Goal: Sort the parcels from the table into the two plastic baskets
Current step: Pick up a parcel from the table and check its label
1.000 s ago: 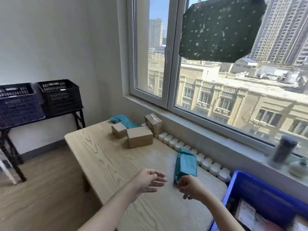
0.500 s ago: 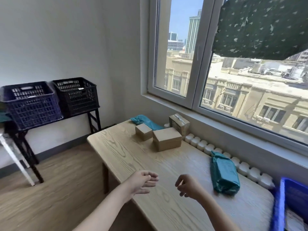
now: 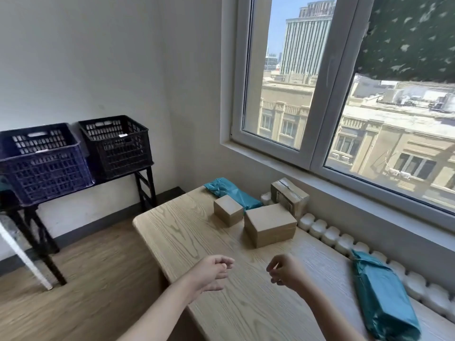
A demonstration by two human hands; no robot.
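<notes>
On the wooden table point(image 3: 187, 232) lie a small cardboard box point(image 3: 227, 213), a larger cardboard box point(image 3: 270, 225), a taped box point(image 3: 290, 196) by the wall, a teal bag parcel point(image 3: 231, 191) at the far end and another teal bag parcel point(image 3: 384, 299) at the right. Two plastic baskets stand on a black rack at the left: a blue basket point(image 3: 41, 163) and a black basket point(image 3: 118, 146). My left hand point(image 3: 211, 271) and my right hand point(image 3: 286, 273) hover over the table's near part, fingers loosely curled, holding nothing.
The black rack point(image 3: 145, 190) stands against the left wall, across a strip of wooden floor point(image 3: 98, 279) from the table. A white slanted leg point(image 3: 22, 257) is at the far left. A row of white radiator tops point(image 3: 330, 236) runs along the window wall.
The view has swung left, so the baskets sit more central and the blue bin at the right has left the frame. My right hand has drawn away from the teal parcel.
</notes>
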